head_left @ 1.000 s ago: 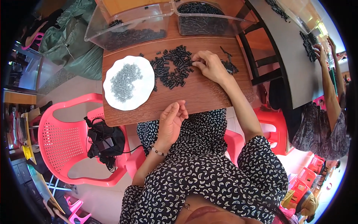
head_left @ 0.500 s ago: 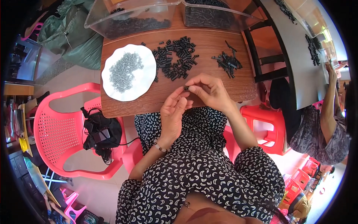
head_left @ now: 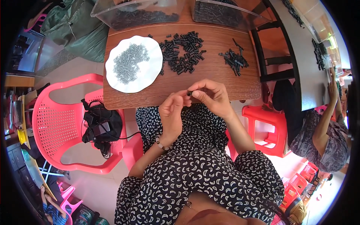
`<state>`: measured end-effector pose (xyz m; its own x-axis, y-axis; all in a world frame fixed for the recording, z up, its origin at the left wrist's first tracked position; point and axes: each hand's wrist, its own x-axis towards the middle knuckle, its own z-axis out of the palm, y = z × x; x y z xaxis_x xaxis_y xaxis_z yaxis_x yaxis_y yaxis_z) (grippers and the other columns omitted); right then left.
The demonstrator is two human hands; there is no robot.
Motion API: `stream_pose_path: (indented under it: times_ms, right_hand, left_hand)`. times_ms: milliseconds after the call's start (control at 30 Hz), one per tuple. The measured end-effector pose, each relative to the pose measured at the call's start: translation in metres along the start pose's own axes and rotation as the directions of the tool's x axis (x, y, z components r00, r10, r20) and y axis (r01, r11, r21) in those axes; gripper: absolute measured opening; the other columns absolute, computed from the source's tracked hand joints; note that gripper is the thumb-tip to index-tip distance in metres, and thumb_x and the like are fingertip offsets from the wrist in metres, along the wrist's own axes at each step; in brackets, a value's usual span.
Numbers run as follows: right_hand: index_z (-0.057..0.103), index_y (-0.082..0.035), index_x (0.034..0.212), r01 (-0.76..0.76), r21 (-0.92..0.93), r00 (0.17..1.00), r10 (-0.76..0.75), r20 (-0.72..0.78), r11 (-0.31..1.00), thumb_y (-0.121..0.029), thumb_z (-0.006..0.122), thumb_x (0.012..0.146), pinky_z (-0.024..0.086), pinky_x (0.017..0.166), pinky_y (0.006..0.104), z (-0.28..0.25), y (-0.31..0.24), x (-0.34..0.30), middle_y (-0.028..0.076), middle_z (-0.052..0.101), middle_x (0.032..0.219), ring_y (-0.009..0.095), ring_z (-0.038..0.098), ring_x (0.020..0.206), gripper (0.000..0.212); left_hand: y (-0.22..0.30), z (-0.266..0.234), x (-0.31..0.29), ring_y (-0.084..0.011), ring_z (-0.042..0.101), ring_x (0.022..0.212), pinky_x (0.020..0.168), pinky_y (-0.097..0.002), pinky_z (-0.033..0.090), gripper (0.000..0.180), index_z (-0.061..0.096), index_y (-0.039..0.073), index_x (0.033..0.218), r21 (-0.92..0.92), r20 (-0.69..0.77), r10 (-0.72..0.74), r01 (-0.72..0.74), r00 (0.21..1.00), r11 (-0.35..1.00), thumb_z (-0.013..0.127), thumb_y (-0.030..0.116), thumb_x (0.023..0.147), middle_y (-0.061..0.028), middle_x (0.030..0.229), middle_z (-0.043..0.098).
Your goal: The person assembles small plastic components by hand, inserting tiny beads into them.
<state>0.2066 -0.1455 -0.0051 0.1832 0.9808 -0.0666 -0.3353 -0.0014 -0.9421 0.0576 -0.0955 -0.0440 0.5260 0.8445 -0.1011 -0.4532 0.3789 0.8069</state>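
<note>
The thumb and first finger of your right hand (head_left: 217,100) pinched a small black piece (head_left: 189,93), closed on it from the right side. The piece was up in front of you, near the front edge of the table (head_left: 213,80), between your two hands. Your other right fingers were bent, with the back of that hand facing up and out. Your left hand (head_left: 171,116) was just beside it, with its fingers curled and reaching toward the same piece. The left fingertips were so close to the piece that I cannot tell if they touched it, or if they held anything. Your left thumb pointed up, and the palm side was turned in toward your right hand. Your left wrist had a bead bracelet (head_left: 162,143) on it, and that arm slanted up from the lower left. Your right arm was bent at the elbow and slanted up and in from the right, so both hands met over your lap, in front of your dress (head_left: 195,168). Past your fingers, a big pile of short black pieces (head_left: 183,64) lay on the table. To its left was a white wavy plate (head_left: 153,73) with little clear pieces (head_left: 131,62) on it. To its right lay a smaller heap of thin black pieces (head_left: 236,62). Two see-through bins (head_left: 146,17) stood at the far side, with black pieces inside.
</note>
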Motion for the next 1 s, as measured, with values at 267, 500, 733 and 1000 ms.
stream_pose_path:
  times_ms: [267,500,733,1000]
  right_hand:
    - [0.071,-0.005,0.096,0.341,-0.610,0.935,-0.323,0.144,0.715,0.001,0.067,0.082,0.050,0.065,0.0303,0.000,-0.009,0.003,0.007,0.067,0.082,0.020,0.062,0.078,0.016]
    - [0.070,-0.005,0.097,0.326,-0.640,0.944,-0.277,0.181,0.695,-0.002,0.067,0.082,0.049,0.065,0.0316,0.002,-0.010,0.006,0.008,0.067,0.083,0.022,0.061,0.078,0.015]
    - [0.067,-0.002,0.096,0.259,-0.752,0.953,-0.288,0.096,0.607,-0.004,0.066,0.081,0.049,0.068,0.0379,-0.002,-0.004,0.033,0.012,0.066,0.084,0.029,0.062,0.079,0.015]
    - [0.068,-0.008,0.089,0.395,-0.910,0.839,-0.453,0.302,0.126,-0.007,0.073,0.073,0.041,0.089,0.0393,0.016,0.004,0.074,0.007,0.060,0.103,0.030,0.047,0.102,0.017]
  left_hand:
    - [0.014,-0.010,0.002,-0.0128,0.064,0.079,0.070,-0.0245,0.054,0.023,0.063,0.000,0.107,-0.154,0.071,-0.305,0.312,0.950,0.937,0.062,0.018,0.093,-0.0062,0.093,0.066]
    - [0.012,-0.015,-0.002,-0.0114,0.063,0.079,0.072,-0.0242,0.054,0.026,0.060,0.002,0.114,-0.235,0.122,-0.396,0.414,0.910,0.879,0.062,0.017,0.093,-0.0053,0.095,0.065]
    - [0.015,-0.019,-0.012,-0.0096,0.061,0.080,0.074,-0.0229,0.052,0.031,0.059,0.001,0.119,-0.242,0.122,-0.469,0.485,0.874,0.841,0.058,0.021,0.095,-0.0044,0.095,0.065]
    - [0.025,-0.039,-0.016,-0.0103,0.062,0.077,0.072,-0.0236,0.052,0.025,0.060,0.001,0.114,-0.365,0.086,-0.484,0.480,0.871,0.798,0.056,0.018,0.096,-0.0045,0.091,0.065]
